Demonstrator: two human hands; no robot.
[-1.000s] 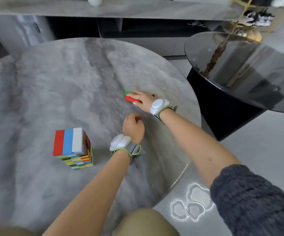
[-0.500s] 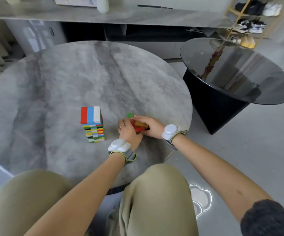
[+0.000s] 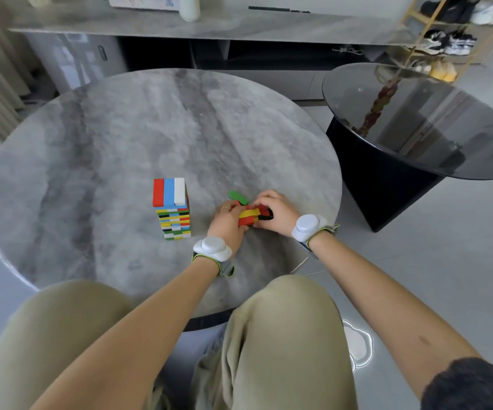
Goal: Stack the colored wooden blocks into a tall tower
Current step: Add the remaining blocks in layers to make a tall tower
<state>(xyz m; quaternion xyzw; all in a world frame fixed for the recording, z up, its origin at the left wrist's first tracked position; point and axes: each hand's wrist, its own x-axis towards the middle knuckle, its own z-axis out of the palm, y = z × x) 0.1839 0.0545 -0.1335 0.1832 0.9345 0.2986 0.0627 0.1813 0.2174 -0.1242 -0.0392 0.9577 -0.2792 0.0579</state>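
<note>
A tower of coloured wooden blocks (image 3: 172,210) stands on the round grey marble table (image 3: 121,137), topped by a red, a blue and a white block side by side. Just right of it my left hand (image 3: 227,221) and my right hand (image 3: 277,213) press a small bundle of red, yellow and black blocks (image 3: 251,216) together on the tabletop. A loose green block (image 3: 237,197) lies right behind the bundle, touching or nearly touching it. Both wrists wear white devices.
A dark glass-topped round side table (image 3: 416,122) stands close on the right. A long grey counter (image 3: 209,25) runs along the back. My knees sit under the near table edge (image 3: 150,294). A shoe rack (image 3: 446,39) is at the far right.
My view pulled back and up. My right hand dragged loose blocks toward me from farther out on the table; my left hand joined it, and both now squeeze the bundle together.
</note>
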